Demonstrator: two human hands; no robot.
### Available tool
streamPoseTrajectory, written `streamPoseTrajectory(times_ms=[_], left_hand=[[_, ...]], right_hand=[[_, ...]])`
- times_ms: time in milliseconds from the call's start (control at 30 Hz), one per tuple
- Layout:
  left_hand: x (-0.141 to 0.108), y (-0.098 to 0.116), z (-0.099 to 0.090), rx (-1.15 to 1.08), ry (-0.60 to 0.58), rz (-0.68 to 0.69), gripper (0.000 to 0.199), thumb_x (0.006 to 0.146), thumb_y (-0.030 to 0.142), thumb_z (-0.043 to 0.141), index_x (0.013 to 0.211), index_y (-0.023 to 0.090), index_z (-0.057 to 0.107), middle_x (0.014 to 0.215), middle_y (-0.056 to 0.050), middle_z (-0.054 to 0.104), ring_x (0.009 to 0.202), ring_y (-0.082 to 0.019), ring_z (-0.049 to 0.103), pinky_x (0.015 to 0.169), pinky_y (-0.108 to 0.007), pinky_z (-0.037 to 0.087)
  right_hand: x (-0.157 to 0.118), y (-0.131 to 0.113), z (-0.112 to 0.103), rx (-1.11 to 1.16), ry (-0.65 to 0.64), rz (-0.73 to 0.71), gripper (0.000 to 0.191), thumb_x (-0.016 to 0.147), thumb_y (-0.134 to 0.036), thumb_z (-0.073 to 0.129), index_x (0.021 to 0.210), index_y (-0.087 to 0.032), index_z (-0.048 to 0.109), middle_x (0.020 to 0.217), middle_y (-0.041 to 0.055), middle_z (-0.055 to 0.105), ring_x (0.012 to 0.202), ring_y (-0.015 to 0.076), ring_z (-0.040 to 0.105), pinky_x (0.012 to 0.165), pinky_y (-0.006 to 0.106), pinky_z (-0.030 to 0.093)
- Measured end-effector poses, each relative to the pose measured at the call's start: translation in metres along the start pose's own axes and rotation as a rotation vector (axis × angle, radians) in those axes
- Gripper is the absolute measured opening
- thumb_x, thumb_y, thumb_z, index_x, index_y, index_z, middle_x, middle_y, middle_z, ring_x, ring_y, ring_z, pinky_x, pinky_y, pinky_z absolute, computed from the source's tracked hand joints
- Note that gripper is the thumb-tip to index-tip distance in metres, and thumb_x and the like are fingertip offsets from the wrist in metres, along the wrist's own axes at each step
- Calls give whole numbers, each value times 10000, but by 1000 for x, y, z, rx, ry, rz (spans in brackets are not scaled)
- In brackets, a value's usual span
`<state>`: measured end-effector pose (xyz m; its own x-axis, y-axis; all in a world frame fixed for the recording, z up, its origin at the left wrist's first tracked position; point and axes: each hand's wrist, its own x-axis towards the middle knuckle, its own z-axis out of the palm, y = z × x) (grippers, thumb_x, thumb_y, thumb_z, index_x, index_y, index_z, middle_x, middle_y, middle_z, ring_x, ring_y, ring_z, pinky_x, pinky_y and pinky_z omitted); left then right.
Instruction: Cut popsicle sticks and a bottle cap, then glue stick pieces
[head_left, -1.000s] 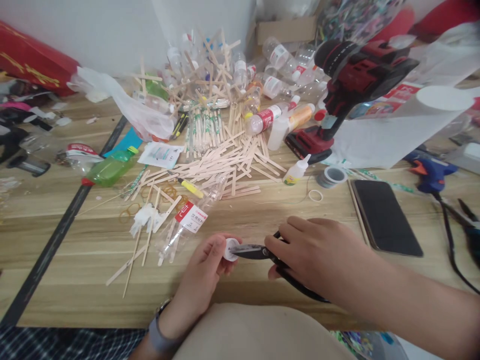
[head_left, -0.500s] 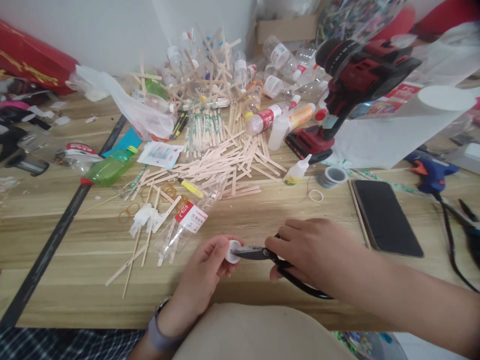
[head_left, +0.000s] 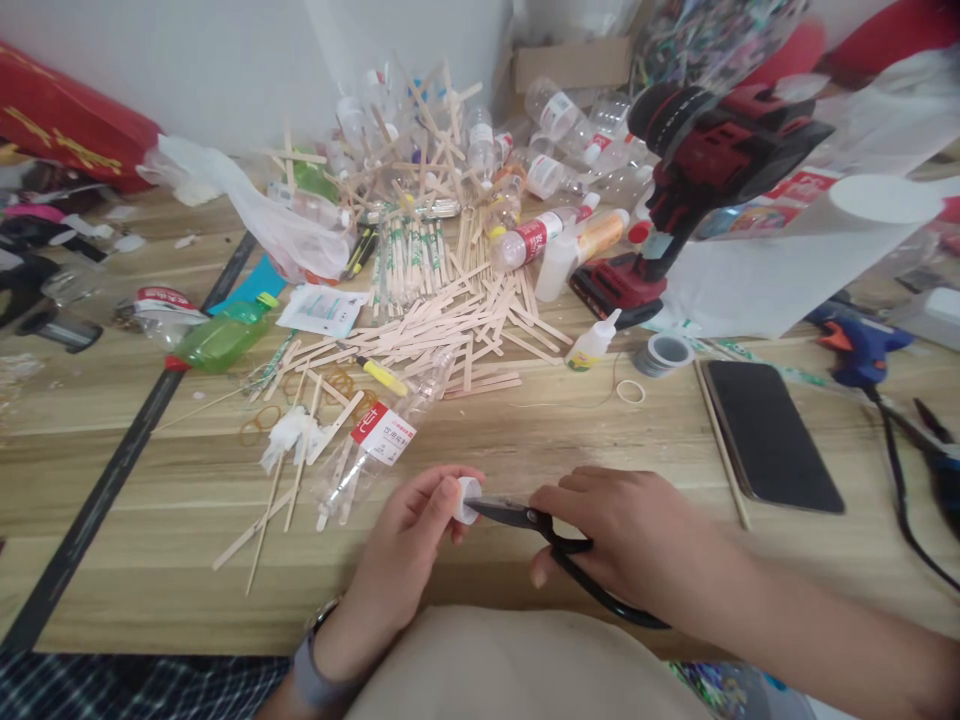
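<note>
Between the thumb and fingers of my left hand point(head_left: 420, 520) is a small white bottle cap point(head_left: 470, 500), its hollow side turned to the right. My right hand point(head_left: 615, 530) is closed round the black-handled scissors point(head_left: 555, 540). The blade tips point left and reach into the cap's opening; whether they touch its inner face I cannot tell. Just beyond my left hand a clear plastic bottle point(head_left: 384, 435) with a red and white label lies on its side. A yellow craft knife point(head_left: 384, 377) rests behind that bottle.
Craft sticks point(head_left: 450, 320) lie heaped mid-table, with several plastic bottles behind. A red and black cordless drill point(head_left: 697, 190) stands at the right. Nearer are a glue bottle point(head_left: 594, 342), a tape roll point(head_left: 664, 354), a phone point(head_left: 772, 435) and a blue glue gun point(head_left: 862, 345).
My right hand and the scissor handles have lowered slightly and tilted, with the blade tips still at the cap. The left hand keeps its hold, almost unmoved.
</note>
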<state>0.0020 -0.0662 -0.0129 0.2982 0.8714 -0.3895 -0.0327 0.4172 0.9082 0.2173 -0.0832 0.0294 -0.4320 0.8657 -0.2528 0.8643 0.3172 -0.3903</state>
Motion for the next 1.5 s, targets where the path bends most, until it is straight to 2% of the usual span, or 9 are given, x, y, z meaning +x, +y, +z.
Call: streamPoseTrajectory(times_ms=[267, 433, 567, 733, 833, 967, 1133, 1300, 1500], left_hand=[[-4, -1, -1, 44, 9, 49, 355, 860, 517, 603, 993, 206, 714, 767, -17, 639, 696, -153, 529, 614, -239, 412], [-4, 1, 3, -64, 32, 25, 356, 838, 518, 632, 956, 194, 716, 742, -12, 633, 670, -142, 522, 617, -237, 423], [-3, 6, 8, -217, 73, -10, 367, 809, 529, 655, 899, 177, 701, 665, 8, 583, 617, -127, 492, 573, -224, 401], [-1, 8, 10, -223, 50, -41, 331, 865, 501, 576, 877, 182, 663, 611, 21, 530, 558, -123, 435, 534, -229, 365], [0, 8, 11, -208, 68, -63, 325, 864, 504, 564, 858, 188, 643, 616, 24, 523, 549, -123, 434, 528, -231, 357], [1, 7, 13, -185, 138, -77, 369, 828, 534, 592, 853, 172, 659, 653, 17, 534, 562, -123, 439, 526, -233, 356], [1, 2, 11, -99, 136, -69, 409, 863, 560, 539, 870, 172, 665, 629, 27, 530, 580, -125, 431, 537, -231, 348], [-2, -1, 7, -8, 86, -34, 411, 908, 549, 474, 863, 184, 658, 621, 32, 522, 582, -125, 422, 547, -238, 339], [0, 0, 7, 71, 73, -25, 418, 923, 538, 439, 853, 189, 657, 620, 29, 511, 595, -130, 430, 563, -243, 344]], right_hand=[[-6, -5, 2, 294, -25, 58, 267, 773, -466, 738, 755, -209, 670, 618, -40, 620, 566, 127, 552, 515, 214, 319], [-7, -4, 6, 454, -34, 79, 312, 820, -502, 675, 758, -198, 638, 602, -56, 593, 545, 109, 524, 498, 203, 318], [-8, 1, 6, 264, 83, 34, 336, 796, -535, 689, 794, -200, 657, 649, -21, 629, 588, 143, 573, 529, 231, 360], [-9, 9, 5, -50, 264, -25, 404, 736, -530, 747, 983, -219, 675, 802, 42, 668, 801, 254, 644, 623, 317, 457], [-10, 9, 4, -148, 309, -81, 403, 744, -537, 735, 981, -217, 674, 786, 35, 644, 725, 239, 637, 604, 330, 449], [-10, 3, 1, -230, 327, -148, 251, 817, -462, 684, 902, -226, 660, 668, -15, 625, 551, 179, 615, 474, 296, 312], [-5, -3, -1, -293, 304, -152, 196, 784, -405, 715, 798, -226, 636, 630, -15, 629, 514, 174, 616, 461, 295, 198], [0, -4, -3, -287, 211, -133, 191, 788, -391, 710, 814, -217, 636, 676, 1, 657, 530, 195, 639, 474, 294, 140], [1, -6, -5, -295, 153, -113, 195, 785, -395, 725, 832, -225, 642, 689, 6, 674, 552, 214, 661, 467, 302, 141]])
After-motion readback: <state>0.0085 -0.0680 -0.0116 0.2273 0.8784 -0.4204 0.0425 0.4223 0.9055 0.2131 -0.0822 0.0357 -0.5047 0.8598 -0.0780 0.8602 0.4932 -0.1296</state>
